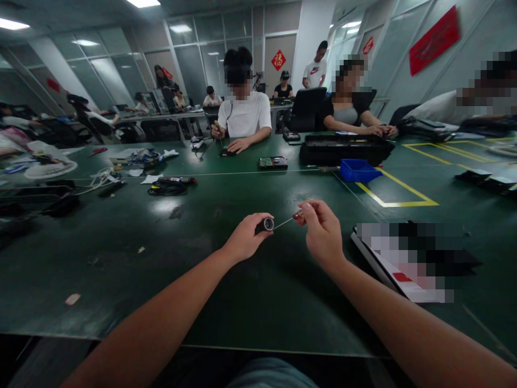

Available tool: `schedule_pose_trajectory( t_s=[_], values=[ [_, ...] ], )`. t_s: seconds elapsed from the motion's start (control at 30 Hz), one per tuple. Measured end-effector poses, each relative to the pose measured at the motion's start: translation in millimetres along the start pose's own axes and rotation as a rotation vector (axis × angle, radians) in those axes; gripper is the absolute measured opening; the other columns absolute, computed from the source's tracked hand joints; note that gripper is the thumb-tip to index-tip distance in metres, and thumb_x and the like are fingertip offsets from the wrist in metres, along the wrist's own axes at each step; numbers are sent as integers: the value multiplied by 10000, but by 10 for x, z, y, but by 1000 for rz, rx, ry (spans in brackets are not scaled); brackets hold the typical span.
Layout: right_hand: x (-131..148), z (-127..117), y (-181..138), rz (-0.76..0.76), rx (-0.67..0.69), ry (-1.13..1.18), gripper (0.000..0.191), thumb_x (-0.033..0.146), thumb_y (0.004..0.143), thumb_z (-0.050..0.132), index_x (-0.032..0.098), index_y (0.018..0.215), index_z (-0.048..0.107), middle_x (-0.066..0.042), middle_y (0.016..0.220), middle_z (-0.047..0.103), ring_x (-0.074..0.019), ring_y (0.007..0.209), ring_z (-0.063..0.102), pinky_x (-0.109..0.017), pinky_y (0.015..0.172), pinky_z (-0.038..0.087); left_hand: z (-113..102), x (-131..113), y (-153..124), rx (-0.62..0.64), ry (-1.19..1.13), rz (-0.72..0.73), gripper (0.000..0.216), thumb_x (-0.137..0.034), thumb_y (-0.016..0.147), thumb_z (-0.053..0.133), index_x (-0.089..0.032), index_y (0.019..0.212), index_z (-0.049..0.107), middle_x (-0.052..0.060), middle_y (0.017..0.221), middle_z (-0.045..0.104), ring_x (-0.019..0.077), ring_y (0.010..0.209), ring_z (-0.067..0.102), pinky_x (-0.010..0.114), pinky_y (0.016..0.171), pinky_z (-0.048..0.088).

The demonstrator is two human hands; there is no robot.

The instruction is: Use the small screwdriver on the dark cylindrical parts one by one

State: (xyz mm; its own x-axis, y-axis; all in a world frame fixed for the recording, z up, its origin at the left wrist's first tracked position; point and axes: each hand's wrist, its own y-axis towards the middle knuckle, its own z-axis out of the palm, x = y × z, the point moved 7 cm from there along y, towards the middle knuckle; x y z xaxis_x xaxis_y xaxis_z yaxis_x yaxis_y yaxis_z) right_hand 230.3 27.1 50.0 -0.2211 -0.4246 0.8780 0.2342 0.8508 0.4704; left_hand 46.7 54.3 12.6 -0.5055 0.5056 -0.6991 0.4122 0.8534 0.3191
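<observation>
My left hand (247,237) is closed around a small dark cylindrical part (269,224), whose round, silver-rimmed end faces me. In my right hand (324,233) I grip a screwdriver (298,214) by its reddish-brown handle. Its thin metal shaft slants down to the left, and the tip meets or nearly meets the rim of the part; which of the two I cannot tell. Both hands are held above the green table (258,302). My fingers hide most of the cylindrical part and much of the handle.
To the right lies a white-edged flat item (388,269), partly blurred out. Farther back are a blue bin (358,171), a long black tray (343,151), a circuit-board device (273,162) and coiled black cable (169,186). Across the table a person (244,116) works with a screwdriver.
</observation>
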Motion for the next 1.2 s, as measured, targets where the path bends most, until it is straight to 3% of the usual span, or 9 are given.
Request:
schedule_pose_trajectory(
  t_s=[0.23, 0.53, 0.67, 0.8, 1.2],
  values=[
    [-7, -38, 0, 2, -62, 40, 243, 448, 975, 508, 234, 949, 620, -16, 783, 668, -175, 701, 648, -349, 681, 545, -18, 7, -2, 1, -11, -34, 339, -213, 907, 669, -229, 1241, 609, 65, 1243, 658, 263, 1187, 588, 454, 1066, 440],
    [-47, 15, -7, -22, 32, -67, 231, 428, 987, 530, 222, 1013, 633, -42, 852, 718, -197, 780, 674, -374, 743, 543, -44, 4, 4, -20, -43, -68, 362, -203, 903, 666, -225, 1258, 599, 72, 1237, 660, 261, 1165, 609, 456, 1059, 456],
    [18, -12, 7, -28, 28, -197, 310, 498, 937, 603, 219, 804, 631, -6, 703, 667, -166, 633, 597, -313, 616, 458, -64, 42, 16, -52, -52, -47, 370, -193, 897, 677, -206, 1260, 608, 79, 1261, 659, 250, 1190, 603, 439, 1078, 443],
    [67, -32, 13, -37, 16, -302, 476, 562, 857, 676, 235, 582, 469, 51, 493, 484, -120, 471, 427, -281, 492, 315, -70, 58, 23, -60, -55, -8, 326, -206, 891, 695, -202, 1212, 637, 72, 1226, 677, 242, 1168, 612, 429, 1071, 447],
    [141, 6, -4, -124, 81, -311, 332, 470, 842, 718, 235, 664, 565, 36, 568, 565, -133, 518, 480, -277, 508, 345, -65, 82, 17, -45, -60, -8, 331, -227, 893, 696, -222, 1219, 637, 67, 1205, 677, 245, 1149, 618, 432, 1057, 457]
  ],
)
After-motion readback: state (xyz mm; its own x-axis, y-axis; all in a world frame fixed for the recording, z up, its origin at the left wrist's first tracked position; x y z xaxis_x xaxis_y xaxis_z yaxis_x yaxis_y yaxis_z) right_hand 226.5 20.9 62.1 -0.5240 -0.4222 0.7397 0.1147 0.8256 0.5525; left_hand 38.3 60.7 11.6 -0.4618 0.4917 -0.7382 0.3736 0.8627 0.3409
